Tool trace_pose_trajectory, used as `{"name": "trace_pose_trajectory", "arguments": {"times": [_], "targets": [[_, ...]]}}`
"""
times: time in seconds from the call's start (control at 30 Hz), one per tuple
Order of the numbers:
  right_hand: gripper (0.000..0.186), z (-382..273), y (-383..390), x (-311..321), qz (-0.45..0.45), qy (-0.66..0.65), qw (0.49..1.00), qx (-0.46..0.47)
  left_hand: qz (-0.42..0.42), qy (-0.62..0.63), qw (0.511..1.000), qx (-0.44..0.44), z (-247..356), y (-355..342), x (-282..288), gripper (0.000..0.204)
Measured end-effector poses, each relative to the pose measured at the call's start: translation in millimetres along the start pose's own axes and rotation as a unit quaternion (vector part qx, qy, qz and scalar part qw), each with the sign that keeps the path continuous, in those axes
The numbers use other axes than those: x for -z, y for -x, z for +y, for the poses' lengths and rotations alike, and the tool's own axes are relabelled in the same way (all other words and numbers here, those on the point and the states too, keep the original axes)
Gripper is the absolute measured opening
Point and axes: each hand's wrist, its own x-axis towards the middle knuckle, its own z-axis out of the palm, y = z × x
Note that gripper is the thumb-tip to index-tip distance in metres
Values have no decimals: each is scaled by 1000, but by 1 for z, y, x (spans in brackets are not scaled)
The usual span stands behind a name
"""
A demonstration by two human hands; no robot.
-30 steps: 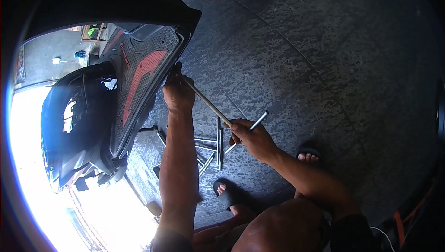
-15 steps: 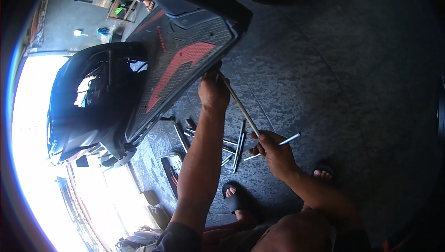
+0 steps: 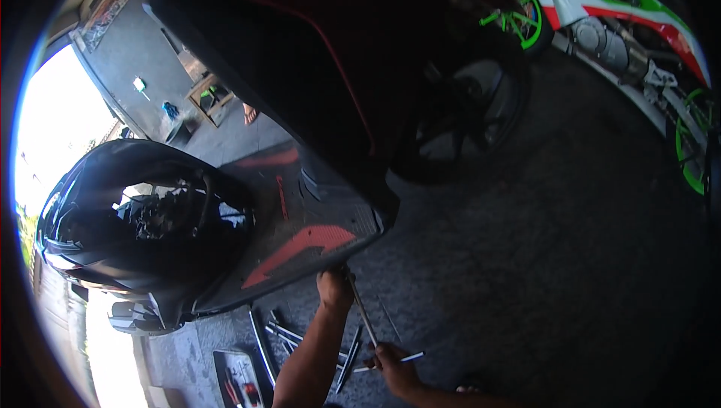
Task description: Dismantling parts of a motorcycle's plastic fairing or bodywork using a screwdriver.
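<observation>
A long T-handle wrench [image 3: 363, 313] slants from under the edge of a scooter's footboard [image 3: 300, 252] down toward me. My right hand [image 3: 396, 372] is closed around its lower end, where the crossbar [image 3: 413, 357] sticks out on both sides. Up at the footboard's edge, my left hand [image 3: 336, 288] is closed about the wrench's far end. Its fingertips and the spot the tool reaches are partly hidden by the hand and the footboard. The scooter is dark, with red patches on the footboard mat.
Several metal wrenches [image 3: 347, 363] lie on the grey floor beside my left forearm. A tray [image 3: 222, 367] with red-handled tools stands left of them. The scooter's front wheel [image 3: 469, 111] is ahead; a green, white and red motorcycle [image 3: 601, 33] stands far right. Someone's bare foot [image 3: 250, 113] shows beyond.
The view has tilted up, so the scooter and hands sit lower, and the front wheel and green motorcycle have come into sight. Both hands keep their hold on the wrench.
</observation>
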Motion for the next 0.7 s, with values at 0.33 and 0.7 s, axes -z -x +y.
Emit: {"name": "trace_pose_trajectory", "arguments": {"times": [0.33, 0.7], "targets": [[43, -58, 6, -12, 60, -151, 967, -197, 91, -3, 995, -27, -15, -3, 3, 23], [39, -41, -8, 17, 29, -123, 965, -230, -213, -632, 701, -254, 26, 195, -28, 59]]}}
